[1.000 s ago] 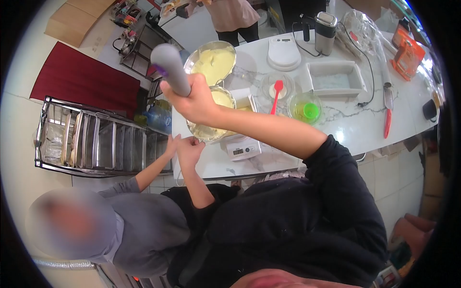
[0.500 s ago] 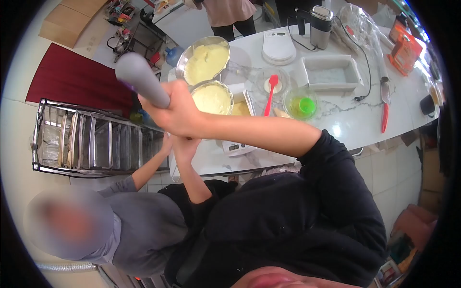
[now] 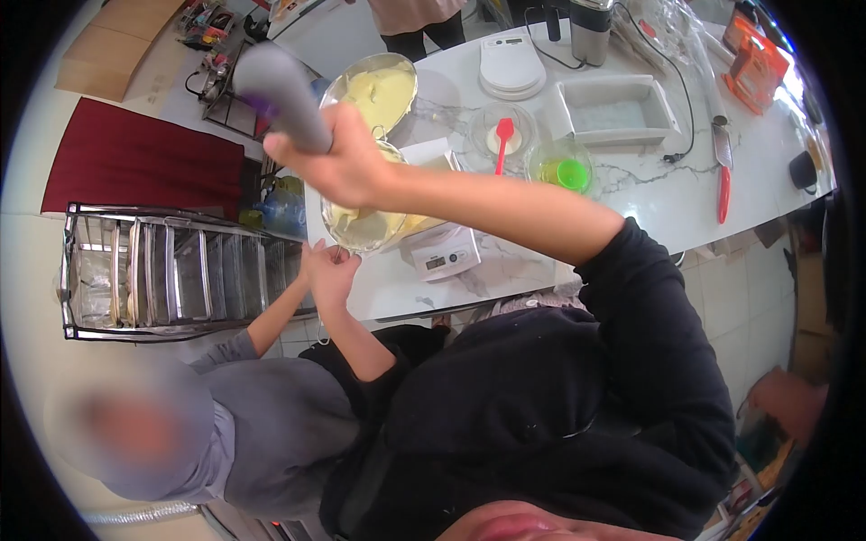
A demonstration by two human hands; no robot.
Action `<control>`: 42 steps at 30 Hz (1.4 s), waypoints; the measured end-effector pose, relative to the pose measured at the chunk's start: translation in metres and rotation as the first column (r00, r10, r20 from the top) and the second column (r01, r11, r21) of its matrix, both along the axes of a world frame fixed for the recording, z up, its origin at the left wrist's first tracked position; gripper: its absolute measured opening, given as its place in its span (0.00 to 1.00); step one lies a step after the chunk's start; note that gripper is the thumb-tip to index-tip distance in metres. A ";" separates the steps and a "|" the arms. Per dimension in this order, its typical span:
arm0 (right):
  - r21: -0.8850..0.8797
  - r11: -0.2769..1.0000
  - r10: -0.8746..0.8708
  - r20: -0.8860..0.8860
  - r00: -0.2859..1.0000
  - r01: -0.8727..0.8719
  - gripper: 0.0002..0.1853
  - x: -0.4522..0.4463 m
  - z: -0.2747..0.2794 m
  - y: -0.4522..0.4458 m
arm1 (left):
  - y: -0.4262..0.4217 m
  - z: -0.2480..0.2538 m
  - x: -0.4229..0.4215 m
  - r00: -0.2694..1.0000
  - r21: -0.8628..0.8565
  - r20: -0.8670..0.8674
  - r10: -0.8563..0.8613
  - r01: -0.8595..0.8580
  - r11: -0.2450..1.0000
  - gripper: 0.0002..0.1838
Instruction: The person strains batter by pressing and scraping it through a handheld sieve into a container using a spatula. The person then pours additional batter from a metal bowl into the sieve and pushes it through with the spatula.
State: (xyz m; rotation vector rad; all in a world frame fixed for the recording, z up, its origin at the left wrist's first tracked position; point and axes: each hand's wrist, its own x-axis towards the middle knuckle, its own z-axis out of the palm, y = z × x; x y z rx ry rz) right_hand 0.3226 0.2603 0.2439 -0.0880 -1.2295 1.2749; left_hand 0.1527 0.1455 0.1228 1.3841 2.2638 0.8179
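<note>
My right hand is closed round a thick grey handle with a purple patch, whose lower end is hidden by the hand. Beneath it is the smaller metal bowl with pale yellow batter. My left hand pinches that bowl's near rim. A co-worker's hand touches or lies close beside my left hand; which is unclear. Behind stands a larger metal bowl of yellow batter. A lined tin, partly hidden by my forearm, rests by a white scale.
Farther along the table are a red spatula on a glass bowl, a green cup, an empty lined tin, a second scale and a red-handled knife. A grey-clad co-worker stands at left beside a tray rack.
My right hand first moved left and down over the smaller bowl, then back up and right with the grey handle. The view has shifted. My left hand has stayed at the bowl's rim.
</note>
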 end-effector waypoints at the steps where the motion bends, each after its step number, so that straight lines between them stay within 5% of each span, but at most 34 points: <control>1: 0.001 1.000 -0.019 -0.063 0.998 0.019 0.15 0.005 0.006 0.005 | 0.001 0.000 -0.004 1.000 0.016 -0.004 -0.019 0.019 1.000 0.13; 6: -0.183 0.983 -0.012 -0.173 0.985 -0.020 0.17 0.014 0.000 0.019 | -0.002 0.015 0.007 0.990 -0.002 0.136 0.024 -0.024 1.000 0.14; 8: -0.279 0.956 0.026 -0.208 0.978 -0.085 0.17 0.008 -0.010 0.017 | 0.000 0.014 0.003 0.999 -0.064 0.018 -0.029 0.031 0.997 0.13; 12: -0.169 0.979 0.077 -0.204 0.976 -0.113 0.17 0.019 0.008 0.012 | 0.008 -0.001 -0.017 0.997 -0.131 0.001 -0.080 0.080 0.988 0.13; 17: 0.011 0.989 -0.150 -0.030 0.988 0.151 0.16 0.023 0.006 0.030 | 0.006 0.015 0.005 0.998 -0.084 0.058 -0.008 0.013 0.996 0.13; 20: -0.070 0.997 0.012 -0.056 0.998 -0.016 0.18 0.008 -0.016 0.018 | 0.006 0.018 0.015 0.995 -0.085 0.098 0.014 -0.005 0.996 0.12; 23: 0.148 0.986 0.088 -0.083 0.993 -0.075 0.15 0.013 -0.001 0.005 | 0.011 0.016 0.011 0.993 -0.060 0.119 0.006 0.001 0.998 0.12; 27: 0.179 0.976 0.118 0.055 0.992 -0.126 0.14 0.023 0.023 0.016 | 0.006 0.010 0.009 0.992 -0.008 0.126 0.008 -0.007 1.000 0.12; 30: 0.191 0.980 -0.056 -0.027 0.998 0.060 0.16 -0.001 -0.007 0.030 | 0.007 0.013 0.011 0.994 0.024 0.109 -0.001 -0.001 1.000 0.10; 31: 0.058 0.993 0.101 0.008 0.995 -0.101 0.18 0.003 -0.012 0.024 | 0.006 0.012 0.013 0.995 0.026 0.104 -0.001 -0.002 1.000 0.09; 34: 0.039 0.958 0.287 -0.037 0.957 -0.285 0.15 0.008 -0.012 0.022 | 0.006 0.017 0.021 0.999 -0.024 0.038 -0.017 0.018 1.000 0.09; 38: 0.067 0.993 0.101 -0.119 0.988 -0.093 0.22 0.030 0.026 0.016 | 0.003 0.012 0.019 0.999 -0.052 0.008 0.031 -0.030 0.998 0.10; 42: 0.072 0.997 0.037 0.005 0.999 -0.037 0.20 0.011 -0.008 0.033 | 0.005 0.026 0.029 0.999 -0.038 0.005 0.040 -0.040 0.998 0.10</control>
